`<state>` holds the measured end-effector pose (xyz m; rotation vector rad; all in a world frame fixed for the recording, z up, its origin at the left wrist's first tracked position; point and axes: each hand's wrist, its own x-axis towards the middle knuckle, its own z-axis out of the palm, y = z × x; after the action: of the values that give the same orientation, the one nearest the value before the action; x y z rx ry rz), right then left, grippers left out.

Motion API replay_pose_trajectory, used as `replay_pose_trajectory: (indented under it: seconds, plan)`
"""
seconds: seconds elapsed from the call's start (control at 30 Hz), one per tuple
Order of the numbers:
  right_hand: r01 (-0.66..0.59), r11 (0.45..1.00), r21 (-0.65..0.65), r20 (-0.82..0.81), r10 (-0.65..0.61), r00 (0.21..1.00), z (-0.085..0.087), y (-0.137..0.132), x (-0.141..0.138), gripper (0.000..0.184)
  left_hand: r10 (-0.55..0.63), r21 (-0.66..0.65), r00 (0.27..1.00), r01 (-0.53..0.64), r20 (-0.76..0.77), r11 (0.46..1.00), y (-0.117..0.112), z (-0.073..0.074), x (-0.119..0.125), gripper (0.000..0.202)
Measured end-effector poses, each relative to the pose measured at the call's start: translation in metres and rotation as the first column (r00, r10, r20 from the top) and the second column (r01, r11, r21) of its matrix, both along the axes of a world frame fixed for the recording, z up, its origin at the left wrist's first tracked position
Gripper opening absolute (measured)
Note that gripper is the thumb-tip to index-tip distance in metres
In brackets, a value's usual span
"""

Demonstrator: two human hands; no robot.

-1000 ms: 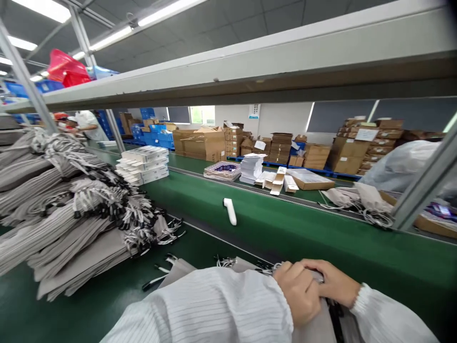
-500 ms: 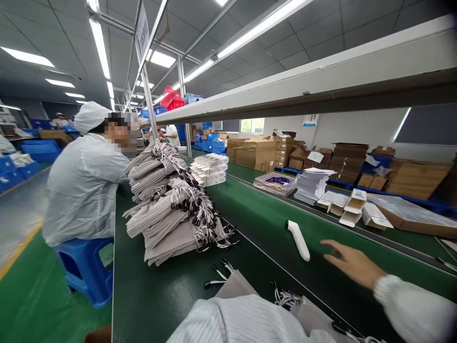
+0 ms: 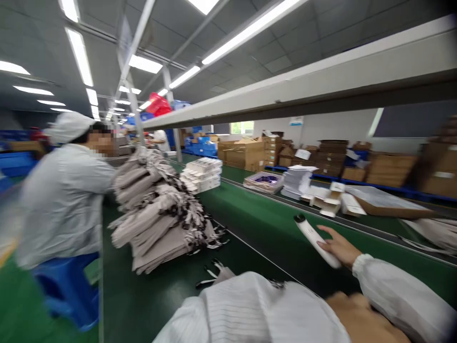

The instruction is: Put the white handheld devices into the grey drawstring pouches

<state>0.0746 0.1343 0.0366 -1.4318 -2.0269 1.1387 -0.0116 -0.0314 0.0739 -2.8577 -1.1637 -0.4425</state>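
Note:
A long white handheld device [image 3: 317, 240] with a black end is in my right hand [image 3: 337, 247], thumb and fingers closed around its near part, over the green belt. Its exact kind is unclear. My left hand [image 3: 367, 317] is at the bottom edge beyond its white sleeve, blurred and partly cut off; its fingers do not show clearly. Near my left sleeve lies a grey drawstring pouch [image 3: 224, 275], mostly covered by the sleeve. A tall stack of grey drawstring pouches [image 3: 160, 233] with black-tipped white cords stands to the left.
White boxes [image 3: 202, 174] are stacked behind the pouches. Across the belt [image 3: 246, 209] are a basket [image 3: 263, 181], a paper stack [image 3: 298, 181] and open white cartons [image 3: 330, 200]. A co-worker [image 3: 66, 190] sits at left on a blue stool [image 3: 67, 290]. A shelf beam [image 3: 285, 95] runs overhead.
My right hand has closed on the white device, which has shifted right and turned. My left hand has come into view at the bottom. The view has swung right.

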Motion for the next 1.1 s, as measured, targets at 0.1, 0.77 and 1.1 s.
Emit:
replay_pose_trajectory:
  seconds: [0.1,0.77,1.1]
  plan:
    - [0.028,0.999,-0.046,-0.584,-0.049,0.811,0.052,-0.059,0.055,0.074,-0.193,-0.090,0.975,0.203,0.109,0.975,0.001,0.024,-0.008,0.017]
    - [-0.058,0.985,-0.164,-0.650,-0.064,0.758,0.059,-0.147,0.066,0.035,0.011,-0.188,0.722,0.165,0.691,0.968,0.026,0.024,-0.012,0.016]
    - [-0.040,0.894,0.446,-0.158,0.123,0.980,0.051,-0.153,0.055,0.053,0.048,-0.111,0.857,0.012,0.513,0.994,0.024,0.031,-0.020,0.020]
